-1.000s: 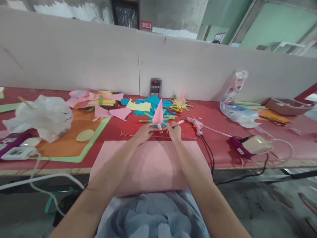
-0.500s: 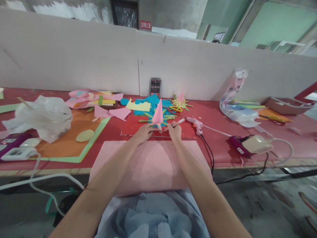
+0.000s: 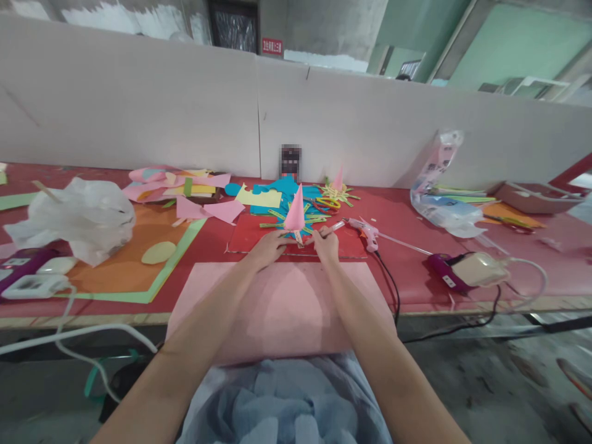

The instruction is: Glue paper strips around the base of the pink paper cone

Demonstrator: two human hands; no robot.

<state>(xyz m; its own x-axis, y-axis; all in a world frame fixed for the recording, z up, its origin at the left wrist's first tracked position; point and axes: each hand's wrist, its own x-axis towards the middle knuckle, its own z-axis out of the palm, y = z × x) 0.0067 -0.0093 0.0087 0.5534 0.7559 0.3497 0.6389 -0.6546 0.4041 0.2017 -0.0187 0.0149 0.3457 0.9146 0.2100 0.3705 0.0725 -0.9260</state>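
Note:
A pink paper cone (image 3: 295,214) stands upright on a blue paper shape with green-yellow strips (image 3: 269,226) fanning out around it. It rests on a red board (image 3: 245,237). My left hand (image 3: 271,248) is at the cone's near left side, its fingers closed on the end of a paper strip at the base. In my right hand (image 3: 326,243) is a slim pen (image 3: 337,226), angled up to the right. That hand's fingertips are close to a patterned strip (image 3: 298,239) in front of the cone. A pink glue gun (image 3: 366,232) lies just to the right.
Behind are yellow-handled scissors (image 3: 329,202), blue paper (image 3: 263,203) and a second cone piece (image 3: 338,184). Pink paper (image 3: 277,308) covers the near edge. A plastic bag (image 3: 87,216) and coloured sheets (image 3: 124,265) lie left; a power strip (image 3: 446,271) and cords right.
Almost nothing differs. Both hands stay beside the cone, with at most a very slight shift of the right hand and pen.

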